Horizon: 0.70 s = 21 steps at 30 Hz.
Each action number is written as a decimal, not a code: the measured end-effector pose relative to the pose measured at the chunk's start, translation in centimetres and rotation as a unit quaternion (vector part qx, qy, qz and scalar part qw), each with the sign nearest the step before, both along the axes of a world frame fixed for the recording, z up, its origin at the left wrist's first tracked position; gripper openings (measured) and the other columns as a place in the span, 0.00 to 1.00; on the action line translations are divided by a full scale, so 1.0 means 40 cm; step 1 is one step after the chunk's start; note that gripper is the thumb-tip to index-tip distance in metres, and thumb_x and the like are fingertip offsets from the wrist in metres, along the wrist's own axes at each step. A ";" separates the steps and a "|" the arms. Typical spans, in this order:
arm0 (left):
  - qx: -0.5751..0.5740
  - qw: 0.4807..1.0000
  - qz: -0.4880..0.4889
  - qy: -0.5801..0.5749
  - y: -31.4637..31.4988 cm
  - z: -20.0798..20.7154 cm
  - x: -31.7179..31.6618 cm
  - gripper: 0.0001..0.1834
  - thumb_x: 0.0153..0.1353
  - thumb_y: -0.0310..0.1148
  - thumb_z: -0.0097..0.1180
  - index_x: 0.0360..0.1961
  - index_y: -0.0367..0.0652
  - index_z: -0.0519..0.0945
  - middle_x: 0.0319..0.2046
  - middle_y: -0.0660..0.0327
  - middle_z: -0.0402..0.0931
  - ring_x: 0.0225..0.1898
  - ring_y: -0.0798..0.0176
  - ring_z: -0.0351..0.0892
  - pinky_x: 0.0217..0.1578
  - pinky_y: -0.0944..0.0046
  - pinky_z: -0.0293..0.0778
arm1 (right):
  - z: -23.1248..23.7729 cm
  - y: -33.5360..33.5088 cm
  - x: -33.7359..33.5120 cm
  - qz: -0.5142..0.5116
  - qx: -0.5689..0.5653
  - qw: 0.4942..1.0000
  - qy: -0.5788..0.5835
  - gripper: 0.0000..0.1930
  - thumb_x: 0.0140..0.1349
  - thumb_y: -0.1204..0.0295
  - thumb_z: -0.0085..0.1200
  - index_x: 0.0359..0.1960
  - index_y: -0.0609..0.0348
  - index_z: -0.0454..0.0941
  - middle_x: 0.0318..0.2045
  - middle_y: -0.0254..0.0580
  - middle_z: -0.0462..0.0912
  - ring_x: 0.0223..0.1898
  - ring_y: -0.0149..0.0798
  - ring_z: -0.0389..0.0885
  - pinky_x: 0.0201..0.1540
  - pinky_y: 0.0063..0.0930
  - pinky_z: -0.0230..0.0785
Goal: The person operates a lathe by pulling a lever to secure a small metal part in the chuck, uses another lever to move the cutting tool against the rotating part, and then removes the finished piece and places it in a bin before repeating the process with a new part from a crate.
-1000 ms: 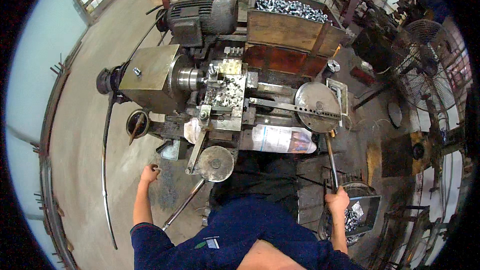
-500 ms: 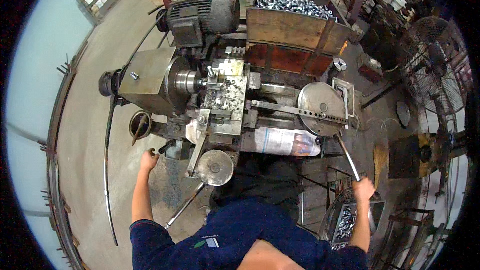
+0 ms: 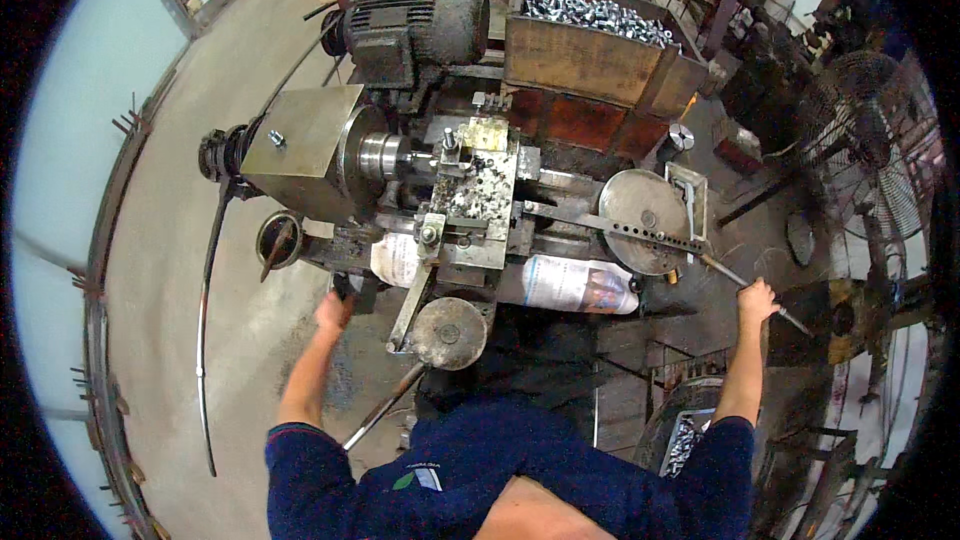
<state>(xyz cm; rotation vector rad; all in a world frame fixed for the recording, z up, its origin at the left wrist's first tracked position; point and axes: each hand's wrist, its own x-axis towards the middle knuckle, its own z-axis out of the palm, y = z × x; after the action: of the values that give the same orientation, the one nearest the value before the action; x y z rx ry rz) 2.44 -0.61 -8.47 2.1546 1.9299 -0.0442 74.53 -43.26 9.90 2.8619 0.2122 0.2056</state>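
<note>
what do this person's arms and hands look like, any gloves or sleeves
The navy shirt has short sleeves, the left one with thin coloured edging, so both forearms are bare. Left hand and right hand are ungloved; no watch shows. A small green and pale emblem marks the chest.

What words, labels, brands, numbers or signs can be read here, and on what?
None that I can read out.
Shirt: lettering beside the emblem, too small.
Right printed sheet: text and a picture, too blurred.
Left printed sheet: faint print, too small.
</note>
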 end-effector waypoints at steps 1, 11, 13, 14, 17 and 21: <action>-0.056 0.997 -0.032 0.037 0.016 0.017 -0.036 0.21 0.52 0.49 0.51 0.33 0.39 0.74 0.30 0.49 0.78 0.32 0.45 0.78 0.31 0.50 0.73 | -0.006 0.002 -0.010 0.006 0.002 1.000 -0.005 0.19 0.49 0.65 0.50 0.45 0.55 0.72 0.47 0.43 0.74 0.53 0.45 0.67 0.54 0.61 0.51; -0.078 0.992 -0.079 -0.065 -0.006 0.056 -0.086 0.26 0.50 0.41 0.54 0.48 0.37 0.70 0.35 0.45 0.77 0.34 0.47 0.78 0.33 0.54 0.73 | 0.106 0.108 -0.357 0.197 0.350 0.875 0.268 0.28 0.35 0.72 0.56 0.46 0.63 0.73 0.44 0.54 0.75 0.46 0.50 0.74 0.48 0.35 0.66; -0.171 0.973 -0.084 -0.133 0.010 0.149 -0.129 0.25 0.49 0.38 0.56 0.48 0.36 0.71 0.33 0.47 0.77 0.33 0.52 0.78 0.33 0.58 0.73 | 0.239 0.253 -0.480 0.402 0.366 0.818 0.184 0.21 0.35 0.74 0.55 0.38 0.63 0.77 0.34 0.53 0.79 0.37 0.49 0.78 0.43 0.32 0.68; -0.215 0.959 -0.070 -0.173 0.028 0.207 -0.141 0.24 0.49 0.37 0.56 0.47 0.36 0.72 0.31 0.48 0.78 0.32 0.56 0.78 0.33 0.60 0.72 | 0.276 0.318 -0.518 0.449 0.384 0.785 0.188 0.22 0.35 0.74 0.55 0.38 0.63 0.77 0.35 0.52 0.78 0.39 0.49 0.77 0.44 0.33 0.68; -0.059 0.969 -0.045 -0.235 0.051 0.428 -0.172 0.20 0.52 0.33 0.54 0.46 0.36 0.74 0.29 0.52 0.79 0.31 0.59 0.78 0.34 0.62 0.72 | 0.380 0.540 -0.642 0.672 0.365 0.637 0.093 0.24 0.31 0.73 0.57 0.38 0.59 0.76 0.39 0.47 0.77 0.46 0.50 0.72 0.49 0.39 0.65; 0.157 0.970 -0.024 -0.185 0.063 0.674 -0.262 0.18 0.54 0.33 0.51 0.46 0.37 0.74 0.32 0.50 0.79 0.33 0.55 0.79 0.36 0.63 0.72 | 0.390 0.824 -0.827 0.789 0.308 0.527 0.069 0.22 0.30 0.66 0.58 0.33 0.59 0.78 0.39 0.47 0.76 0.49 0.48 0.69 0.55 0.42 0.58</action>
<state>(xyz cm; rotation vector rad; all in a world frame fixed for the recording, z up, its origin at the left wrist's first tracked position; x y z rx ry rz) -8.05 1.92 18.48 2.1991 1.7574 0.6486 41.46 -10.30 25.49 1.9870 3.1469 0.3753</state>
